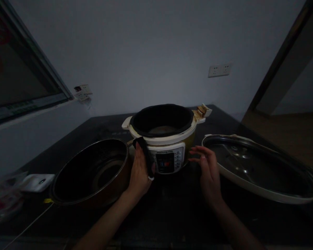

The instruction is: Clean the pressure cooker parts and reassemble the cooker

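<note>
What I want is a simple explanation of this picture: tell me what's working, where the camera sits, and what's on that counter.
No machine arms here: a person works bare-handed, wearing the camera on their head, so it looks forward and down. On the dark counter stands an electric cooker with its top open. A deep pan is at left, a see-through lid at right. The left hand holds a black, handle-like piece; whether it joins the pan is unclear. The right hand is open beside the cooker.

electric cooker (167,148): smooth plastic | inner pot (162,119): matt | pan (78,172): smooth inside, shiny metal rim | lid (258,168): glossy, glass-like | desk (174,211): smooth | wall (156,52): matt
</note>
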Demonstrator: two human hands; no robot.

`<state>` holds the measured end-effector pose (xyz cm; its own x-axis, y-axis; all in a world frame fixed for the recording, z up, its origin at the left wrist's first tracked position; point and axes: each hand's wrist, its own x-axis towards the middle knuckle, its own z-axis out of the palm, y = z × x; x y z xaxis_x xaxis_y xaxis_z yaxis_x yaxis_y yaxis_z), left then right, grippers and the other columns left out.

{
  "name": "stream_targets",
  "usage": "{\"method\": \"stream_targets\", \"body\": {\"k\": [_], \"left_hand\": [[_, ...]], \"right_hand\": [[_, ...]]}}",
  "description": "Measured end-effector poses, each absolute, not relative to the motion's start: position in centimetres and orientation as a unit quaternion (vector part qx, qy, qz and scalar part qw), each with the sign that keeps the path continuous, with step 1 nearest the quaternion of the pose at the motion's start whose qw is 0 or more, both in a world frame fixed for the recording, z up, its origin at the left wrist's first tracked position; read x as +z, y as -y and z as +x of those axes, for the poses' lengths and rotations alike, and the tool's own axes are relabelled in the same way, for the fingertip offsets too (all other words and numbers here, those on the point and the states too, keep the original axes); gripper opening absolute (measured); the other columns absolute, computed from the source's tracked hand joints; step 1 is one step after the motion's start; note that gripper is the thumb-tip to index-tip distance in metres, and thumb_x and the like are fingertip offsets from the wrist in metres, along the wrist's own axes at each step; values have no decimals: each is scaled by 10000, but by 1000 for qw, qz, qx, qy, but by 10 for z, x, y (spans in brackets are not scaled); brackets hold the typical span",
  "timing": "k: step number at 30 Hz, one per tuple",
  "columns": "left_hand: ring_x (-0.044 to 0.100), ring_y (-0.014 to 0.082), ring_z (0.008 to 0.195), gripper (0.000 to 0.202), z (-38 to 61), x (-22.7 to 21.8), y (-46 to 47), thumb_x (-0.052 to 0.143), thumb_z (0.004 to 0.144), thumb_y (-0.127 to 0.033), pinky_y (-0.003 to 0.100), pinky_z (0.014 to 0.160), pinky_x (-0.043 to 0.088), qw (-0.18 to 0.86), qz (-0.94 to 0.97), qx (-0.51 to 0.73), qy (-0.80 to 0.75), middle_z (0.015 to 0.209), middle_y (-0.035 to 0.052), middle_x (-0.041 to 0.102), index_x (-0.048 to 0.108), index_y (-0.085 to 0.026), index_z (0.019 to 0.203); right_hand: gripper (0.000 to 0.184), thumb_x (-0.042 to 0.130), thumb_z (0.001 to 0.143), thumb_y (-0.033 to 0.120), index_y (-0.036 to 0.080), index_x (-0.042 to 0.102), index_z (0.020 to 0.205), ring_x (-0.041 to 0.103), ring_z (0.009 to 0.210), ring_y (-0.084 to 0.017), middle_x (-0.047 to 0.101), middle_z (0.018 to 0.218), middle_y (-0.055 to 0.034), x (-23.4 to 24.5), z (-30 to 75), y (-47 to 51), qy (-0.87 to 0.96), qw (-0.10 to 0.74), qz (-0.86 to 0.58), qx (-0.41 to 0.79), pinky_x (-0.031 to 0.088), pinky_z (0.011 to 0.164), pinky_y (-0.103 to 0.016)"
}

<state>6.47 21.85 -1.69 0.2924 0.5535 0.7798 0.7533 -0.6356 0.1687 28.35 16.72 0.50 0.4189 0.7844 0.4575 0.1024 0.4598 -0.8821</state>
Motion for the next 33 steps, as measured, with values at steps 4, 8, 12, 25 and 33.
{"method": "stream_targets", "body": {"k": [4, 8, 12, 25, 33], "left_hand": [[117, 314, 1478, 916, 59, -25, -219, 538, 900, -191, 515, 1117, 370, 134, -811, -404, 403, 1626, 176, 8, -119, -186, 1538], [230, 373, 1442, 910, 44, -49, -213, 548, 901, -204, 557, 1051, 446, 157, -826, -347, 415, 1603, 242, 98, -98, -152, 1540], [337, 386, 1396, 850, 38, -66, -206, 524, 927, -239, 566, 1020, 470, 182, -842, -318, 395, 1574, 284, 166, -47, -96, 1540], [-113, 316, 1477, 916, 65, -34, -225, 534, 886, -154, 584, 1131, 261, 193, -826, -405, 340, 1584, 191, -215, -121, -89, 1524], [-120, 338, 1476, 983, 53, -59, -233, 528, 752, -5, 561, 1111, 337, 274, -846, -347, 299, 1591, 174, -209, -58, -93, 1537]], "right_hand": [[262, 443, 977, 427, 264, 566, 1142, 597, 1013, -185, 600, 1138, -66, 5, 284, -167, 486, 700, -460, 248, 532, 786, -338], [254, 446, 979, 423, 272, 572, 1141, 606, 1003, -172, 607, 1135, -54, 6, 282, -166, 494, 697, -459, 244, 530, 783, -314], [253, 437, 984, 420, 272, 576, 1135, 610, 986, -167, 612, 1128, -52, 7, 282, -165, 507, 693, -456, 234, 533, 769, -302], [261, 418, 993, 405, 256, 585, 1127, 617, 956, -176, 622, 1109, -64, 5, 283, -163, 515, 681, -463, 238, 531, 757, -311], [261, 420, 993, 408, 254, 583, 1128, 626, 927, -170, 625, 1094, -58, 5, 281, -165, 521, 679, -452, 251, 532, 737, -305]]}}
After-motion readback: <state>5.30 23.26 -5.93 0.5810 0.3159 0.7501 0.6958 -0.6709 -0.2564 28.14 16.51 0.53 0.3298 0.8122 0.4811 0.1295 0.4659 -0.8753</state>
